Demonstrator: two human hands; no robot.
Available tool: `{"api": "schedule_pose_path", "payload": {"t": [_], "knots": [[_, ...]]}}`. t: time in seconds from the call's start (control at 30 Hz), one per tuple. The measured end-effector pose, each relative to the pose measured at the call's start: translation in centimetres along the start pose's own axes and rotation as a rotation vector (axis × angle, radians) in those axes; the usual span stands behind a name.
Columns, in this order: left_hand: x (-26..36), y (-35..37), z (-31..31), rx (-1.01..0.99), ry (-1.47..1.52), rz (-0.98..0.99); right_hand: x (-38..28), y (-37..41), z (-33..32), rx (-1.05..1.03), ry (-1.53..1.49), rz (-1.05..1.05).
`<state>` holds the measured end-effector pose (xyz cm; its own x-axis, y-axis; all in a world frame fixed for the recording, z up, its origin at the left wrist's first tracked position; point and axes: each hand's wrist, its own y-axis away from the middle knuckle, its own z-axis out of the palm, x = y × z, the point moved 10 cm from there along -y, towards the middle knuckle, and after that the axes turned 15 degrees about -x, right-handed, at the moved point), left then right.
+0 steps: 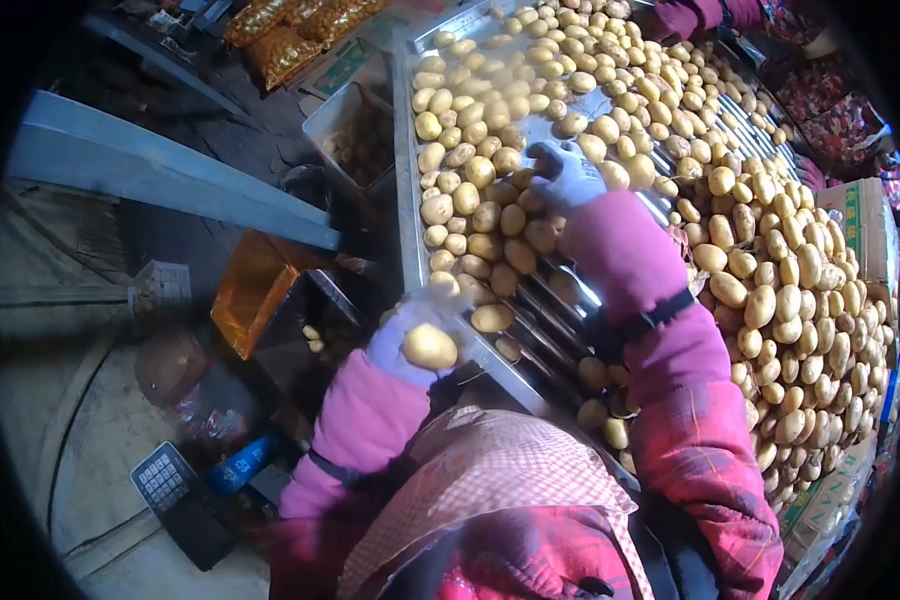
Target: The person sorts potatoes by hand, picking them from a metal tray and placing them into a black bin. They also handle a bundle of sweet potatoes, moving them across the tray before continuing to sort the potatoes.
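My left hand point(395, 345), in a pale glove, is closed around a yellow potato point(430, 347) just outside the metal edge of the sorting table. My right hand point(570, 175), in a pale glove with dark fingertips, reaches over the potatoes point(485, 215) on the table. Its fingers look bent and apart, with no potato visible in them; their undersides are hidden. Dark metal rollers point(560, 325) show between the potatoes near my right forearm.
A large heap of potatoes point(800, 310) lies on the right, beside cardboard boxes point(860, 225). Left of the table stand a white crate point(320, 120), an orange-lined box point(245, 290) and a keypad scale point(165, 480). A grey beam point(170, 170) crosses the left. Another person's sleeve point(685, 18) shows at the far end.
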<state>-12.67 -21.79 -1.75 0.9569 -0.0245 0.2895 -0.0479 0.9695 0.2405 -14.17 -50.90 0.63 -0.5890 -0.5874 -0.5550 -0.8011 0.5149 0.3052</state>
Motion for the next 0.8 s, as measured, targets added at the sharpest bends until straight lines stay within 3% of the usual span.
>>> {"api": "schedule_pose_path", "payload": {"t": [0.03, 0.07, 0.1, 0.13, 0.2, 0.23, 0.27, 0.3, 0.33, 0.4, 0.47, 0.53, 0.6, 0.63, 0.67, 0.7, 0.73, 0.77, 0.8], "knots": [[0.4, -0.7, 0.9, -0.026, 0.027, 0.034, -2.8, 1.3, 0.2, -0.035, -0.174, -0.128], [1.1, -1.6, 1.8, -0.054, 0.052, 0.067, -5.2, 2.1, 2.6, -0.23, -0.405, -0.306], [1.4, -2.5, 1.8, -0.016, 0.033, -0.024, -9.4, 5.3, 2.7, -0.387, -0.445, -0.45], [1.4, -3.7, 4.6, -0.189, 0.077, -0.064, -10.1, 5.9, 3.3, -0.354, -0.071, -0.492], [1.4, -2.9, 2.0, 0.007, 0.207, 0.037, -6.8, 3.7, -0.2, -0.247, -0.146, -0.32], [1.5, -3.1, 2.9, 0.046, 0.327, 0.079, -2.1, 0.4, -2.0, -0.21, -0.012, 0.046], [2.9, -3.0, 6.0, -0.239, 0.103, 0.15, 4.1, -2.8, -2.4, 0.027, 0.153, -0.151], [2.9, -2.6, 4.9, -0.165, 0.134, 0.144, 11.4, -6.0, -1.3, -0.047, -0.392, 0.02], [3.2, -2.2, 3.6, -0.088, 0.167, 0.14, 12.7, -7.1, -2.3, 0.032, 0.15, 0.061], [3.9, -2.2, 2.8, -0.016, 0.038, 0.138, 12.7, -7.3, -2.4, 0.065, 0.322, 0.136], [3.6, -2.9, 2.3, -0.092, 0.247, 0.208, 12.4, -8.3, -1.5, 0.03, 0.373, 0.141], [4.4, -2.4, 2.3, -0.119, 0.234, 0.311, 12.0, -8.1, -1.9, 0.045, 0.39, 0.124], [5.0, -2.5, 1.5, -0.125, 0.237, 0.35, 6.8, -5.8, -3.5, 0.05, 0.246, 0.085], [5.1, -2.3, 1.0, -0.122, 0.245, 0.371, 2.5, -3.8, -3.7, 0.124, 0.088, -0.115], [5.3, -2.1, 0.9, -0.114, 0.28, 0.395, 0.5, -3.1, -2.2, 0.098, -0.437, -0.291], [5.5, -1.8, 1.2, -0.082, 0.279, 0.42, -4.2, -1.0, -1.6, 0.049, -0.369, -0.387], [5.7, -1.5, 1.5, -0.055, 0.277, 0.444, -8.5, 1.0, 0.1, -0.101, -0.316, -0.482], [5.9, -1.3, 1.5, -0.065, 0.275, 0.448, -13.0, 4.4, 1.1, -0.096, -0.38, -0.673], [6.3, -1.1, 2.0, -0.177, 0.314, 0.469, -15.5, 6.2, 3.1, -0.386, -0.555, -0.665]]}}
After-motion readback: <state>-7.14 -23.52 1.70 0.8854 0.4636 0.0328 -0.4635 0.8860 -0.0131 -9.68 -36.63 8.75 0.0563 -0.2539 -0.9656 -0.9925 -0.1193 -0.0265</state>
